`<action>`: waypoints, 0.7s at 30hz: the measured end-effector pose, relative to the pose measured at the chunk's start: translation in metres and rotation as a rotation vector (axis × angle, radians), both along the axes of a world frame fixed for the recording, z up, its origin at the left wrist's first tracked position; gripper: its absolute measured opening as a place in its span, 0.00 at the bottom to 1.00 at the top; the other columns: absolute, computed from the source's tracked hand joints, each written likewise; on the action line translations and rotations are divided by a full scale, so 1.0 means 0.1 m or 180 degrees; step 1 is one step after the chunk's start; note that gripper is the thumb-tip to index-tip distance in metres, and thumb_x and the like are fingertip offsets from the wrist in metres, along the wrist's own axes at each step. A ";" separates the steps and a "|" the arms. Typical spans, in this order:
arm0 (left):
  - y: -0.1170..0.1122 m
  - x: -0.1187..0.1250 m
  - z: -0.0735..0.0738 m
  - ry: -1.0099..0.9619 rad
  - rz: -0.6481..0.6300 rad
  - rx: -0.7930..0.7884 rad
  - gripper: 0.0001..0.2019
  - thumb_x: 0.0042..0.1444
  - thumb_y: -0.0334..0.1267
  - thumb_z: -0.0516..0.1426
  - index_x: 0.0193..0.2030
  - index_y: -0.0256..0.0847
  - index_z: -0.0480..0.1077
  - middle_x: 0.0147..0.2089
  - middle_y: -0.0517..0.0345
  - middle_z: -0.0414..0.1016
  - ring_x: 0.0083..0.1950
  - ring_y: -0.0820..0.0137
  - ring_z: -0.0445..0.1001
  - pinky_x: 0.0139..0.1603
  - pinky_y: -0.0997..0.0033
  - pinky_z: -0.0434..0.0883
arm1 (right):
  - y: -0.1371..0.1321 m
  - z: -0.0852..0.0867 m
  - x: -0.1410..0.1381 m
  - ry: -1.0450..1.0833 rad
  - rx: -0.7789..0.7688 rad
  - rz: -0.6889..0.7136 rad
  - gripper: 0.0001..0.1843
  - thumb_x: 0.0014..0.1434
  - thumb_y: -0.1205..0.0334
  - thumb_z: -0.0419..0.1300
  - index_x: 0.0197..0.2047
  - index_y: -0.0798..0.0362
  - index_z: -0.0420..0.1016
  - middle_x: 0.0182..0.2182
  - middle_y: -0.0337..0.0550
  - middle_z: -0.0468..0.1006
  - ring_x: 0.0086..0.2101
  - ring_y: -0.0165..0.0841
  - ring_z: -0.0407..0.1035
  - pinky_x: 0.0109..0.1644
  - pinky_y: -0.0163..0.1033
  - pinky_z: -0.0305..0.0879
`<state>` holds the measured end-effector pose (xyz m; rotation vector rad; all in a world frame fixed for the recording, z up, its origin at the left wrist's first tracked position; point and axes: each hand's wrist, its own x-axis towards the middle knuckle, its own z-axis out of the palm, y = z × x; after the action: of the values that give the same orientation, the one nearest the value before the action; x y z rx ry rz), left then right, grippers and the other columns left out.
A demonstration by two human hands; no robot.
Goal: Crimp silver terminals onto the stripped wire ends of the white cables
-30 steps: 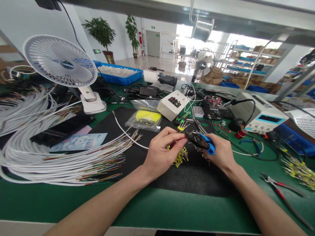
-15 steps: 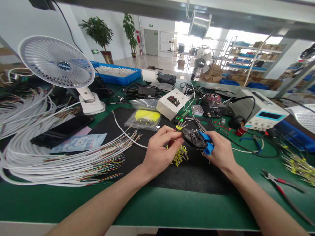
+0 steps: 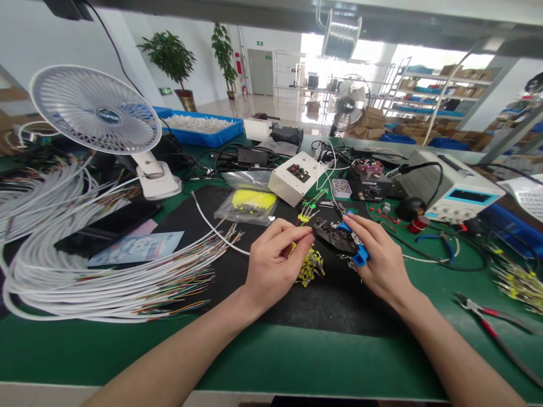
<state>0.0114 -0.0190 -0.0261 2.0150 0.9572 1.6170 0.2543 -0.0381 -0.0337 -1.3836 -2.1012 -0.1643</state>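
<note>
Now your right hand [image 3: 379, 252] loosens — fingers straighter on the blue-handled tool [image 3: 334, 237], pressure likely off — while your left hand [image 3: 275, 257] stays pinched on yellow-tipped wires [image 3: 304, 217] beside it, above the black mat [image 3: 331, 314].

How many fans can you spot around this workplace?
2: a round white plastic fan on the left of the green bench, and a pale-bladed fan with a dark hub beyond the bench's far edge. Others could be hidden.
</note>
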 end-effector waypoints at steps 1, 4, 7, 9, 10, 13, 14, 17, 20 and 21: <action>0.00 0.00 0.01 0.0012 0.0018 0.0001 0.07 0.63 0.32 0.62 0.47 0.41 0.80 0.36 0.57 0.72 0.30 0.76 0.67 0.28 0.74 0.63 | -0.01 0.01 -0.01 -0.0006 -0.0004 0.0063 0.40 0.59 0.74 0.54 0.73 0.43 0.57 0.68 0.45 0.65 0.65 0.43 0.62 0.64 0.52 0.68; -0.01 -0.02 0.01 0.0011 0.0032 0.0092 0.08 0.63 0.31 0.62 0.48 0.42 0.80 0.36 0.58 0.72 0.31 0.75 0.68 0.29 0.74 0.64 | -0.05 0.09 -0.04 -0.0133 0.0161 0.0063 0.38 0.62 0.72 0.54 0.74 0.42 0.55 0.69 0.46 0.64 0.65 0.44 0.62 0.63 0.51 0.70; 0.00 -0.05 -0.01 0.0130 0.0163 0.0447 0.10 0.62 0.30 0.62 0.49 0.43 0.79 0.39 0.57 0.75 0.34 0.74 0.71 0.32 0.74 0.68 | -0.12 0.23 0.02 -0.0301 0.0368 -0.0423 0.37 0.64 0.70 0.54 0.74 0.42 0.55 0.70 0.47 0.62 0.62 0.46 0.67 0.54 0.49 0.75; 0.00 -0.08 -0.02 0.0317 0.0251 0.0705 0.12 0.62 0.30 0.62 0.51 0.44 0.78 0.41 0.56 0.77 0.35 0.74 0.73 0.35 0.75 0.70 | -0.20 0.31 0.14 -0.0401 0.0422 -0.0894 0.37 0.63 0.69 0.55 0.73 0.42 0.57 0.70 0.46 0.62 0.57 0.48 0.72 0.44 0.46 0.78; 0.01 -0.09 -0.02 0.0404 0.0279 0.0801 0.13 0.62 0.30 0.62 0.52 0.44 0.77 0.42 0.56 0.77 0.36 0.74 0.73 0.36 0.75 0.71 | -0.26 0.34 0.22 -0.0447 0.0431 -0.1117 0.37 0.62 0.69 0.56 0.73 0.42 0.58 0.70 0.45 0.63 0.56 0.49 0.73 0.39 0.45 0.77; 0.01 -0.11 -0.01 0.0521 0.0371 0.0898 0.14 0.64 0.30 0.61 0.55 0.43 0.75 0.42 0.56 0.77 0.38 0.74 0.74 0.39 0.75 0.71 | -0.52 0.34 0.49 -0.0641 0.0355 -0.1666 0.39 0.59 0.69 0.57 0.72 0.40 0.59 0.68 0.41 0.67 0.52 0.48 0.76 0.31 0.42 0.73; 0.01 -0.11 -0.01 0.0526 0.0412 0.0884 0.14 0.64 0.29 0.60 0.56 0.43 0.75 0.42 0.56 0.76 0.38 0.73 0.74 0.40 0.74 0.71 | -0.63 0.30 0.57 -0.0733 0.0297 -0.1844 0.38 0.60 0.68 0.57 0.71 0.40 0.60 0.67 0.40 0.69 0.49 0.47 0.77 0.29 0.42 0.71; 0.01 -0.09 -0.02 0.0540 0.0535 0.0908 0.15 0.64 0.29 0.59 0.56 0.41 0.73 0.42 0.55 0.77 0.38 0.72 0.74 0.42 0.72 0.71 | -0.92 0.13 0.73 -0.1038 0.0095 -0.2280 0.33 0.62 0.65 0.58 0.69 0.38 0.64 0.62 0.39 0.73 0.36 0.41 0.79 0.22 0.41 0.63; 0.01 -0.06 -0.07 0.0566 0.0657 0.0932 0.15 0.65 0.30 0.58 0.57 0.41 0.71 0.41 0.55 0.77 0.37 0.71 0.74 0.40 0.71 0.72 | -1.13 -0.05 0.77 -0.1262 -0.0211 -0.2572 0.31 0.63 0.62 0.59 0.69 0.39 0.63 0.60 0.42 0.75 0.26 0.35 0.75 0.19 0.40 0.58; 0.01 -0.05 -0.10 0.0562 0.0721 0.0931 0.15 0.65 0.31 0.58 0.57 0.41 0.71 0.41 0.55 0.77 0.36 0.71 0.74 0.39 0.71 0.72 | -1.17 -0.09 0.76 -0.1274 -0.0327 -0.2619 0.31 0.63 0.61 0.60 0.69 0.40 0.62 0.59 0.44 0.75 0.24 0.34 0.74 0.19 0.40 0.57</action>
<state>0.0060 -0.0176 -0.0358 2.3498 1.1000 1.8098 0.3308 -0.1548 -0.0423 -2.3668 -1.7023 -0.7174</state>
